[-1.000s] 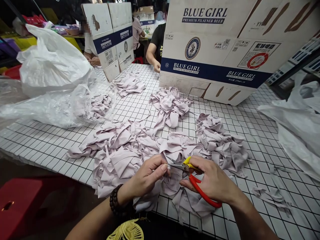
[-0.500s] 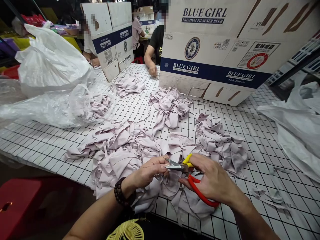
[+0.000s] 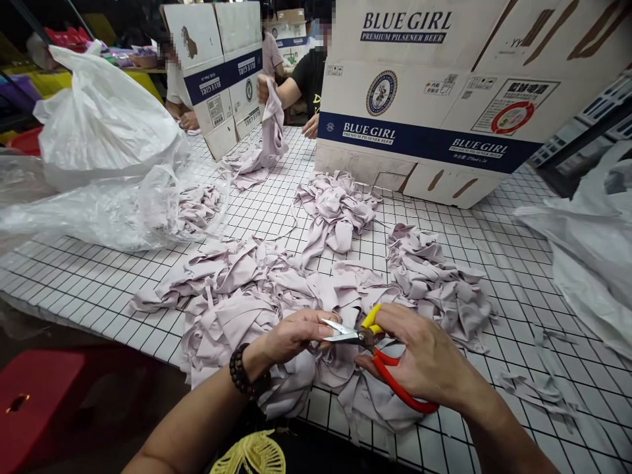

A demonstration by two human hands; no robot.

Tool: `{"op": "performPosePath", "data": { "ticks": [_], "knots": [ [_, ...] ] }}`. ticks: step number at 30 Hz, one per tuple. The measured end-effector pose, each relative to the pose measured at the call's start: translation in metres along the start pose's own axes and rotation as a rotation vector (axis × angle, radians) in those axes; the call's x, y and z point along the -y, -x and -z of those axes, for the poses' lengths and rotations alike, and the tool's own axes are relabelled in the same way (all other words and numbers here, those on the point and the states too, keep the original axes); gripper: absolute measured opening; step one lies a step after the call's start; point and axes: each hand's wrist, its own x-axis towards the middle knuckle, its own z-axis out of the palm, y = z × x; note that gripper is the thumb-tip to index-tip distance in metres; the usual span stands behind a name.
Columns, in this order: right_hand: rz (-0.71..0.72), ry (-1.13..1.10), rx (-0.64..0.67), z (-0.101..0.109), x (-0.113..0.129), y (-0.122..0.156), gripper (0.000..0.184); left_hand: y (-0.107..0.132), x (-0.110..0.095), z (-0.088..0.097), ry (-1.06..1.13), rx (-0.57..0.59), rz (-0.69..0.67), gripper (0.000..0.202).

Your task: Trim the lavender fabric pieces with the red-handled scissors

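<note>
My right hand point(image 3: 427, 352) grips a pair of scissors point(image 3: 366, 338) with one yellow and one red handle. Their short metal blades point left and stand slightly apart. At the blade tips, my left hand point(image 3: 295, 334) is closed in a pinch on a piece of pale lilac-grey fabric point(image 3: 291, 387); its upper edge is hidden by the fingers. Beneath both hands spreads a heap of similar fabric pieces point(image 3: 237, 316). A second fabric pile point(image 3: 439, 289) lies just beyond my right hand.
Large cardboard boxes point(image 3: 405, 79) stand at the back of the grid-patterned table point(image 3: 266, 217). Plastic bags point(image 3: 108, 131) lie at the left, and a white bag point(image 3: 587, 243) at the right. Across the table, a co-worker's hand point(image 3: 266, 92) holds fabric. A red stool point(image 3: 44, 395) stands lower left.
The scissor blades have shifted slightly, while my hands stay in nearly the same place. Across the table, the co-worker has lifted a fabric piece from the far pile.
</note>
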Motion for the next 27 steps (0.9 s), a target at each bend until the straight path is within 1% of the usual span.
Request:
{"op": "performPosePath", "data": {
  "ticks": [8, 15, 19, 22, 27],
  "knots": [
    [0.013, 0.009, -0.033, 0.0013, 0.0023, 0.0009, 0.027, 0.0018, -0.0033, -0.0002, -0.013, -0.014, 0.089, 0.021],
    [0.01, 0.016, -0.041, 0.0054, 0.0055, 0.0015, 0.025, 0.0017, -0.0031, 0.0013, -0.031, 0.008, 0.065, 0.02],
    [0.003, 0.023, -0.048, 0.0078, 0.0064, 0.0043, 0.024, 0.0012, -0.0021, 0.0019, -0.037, 0.022, 0.047, 0.024],
    [-0.016, 0.02, -0.035, 0.0089, 0.0066, 0.0072, 0.021, 0.0006, -0.0034, 0.001, -0.042, 0.019, 0.056, 0.028],
    [-0.036, 0.04, -0.042, 0.0084, 0.0065, 0.0091, 0.024, -0.0003, -0.0052, -0.0004, -0.04, 0.015, 0.072, 0.028]
  ]
}}
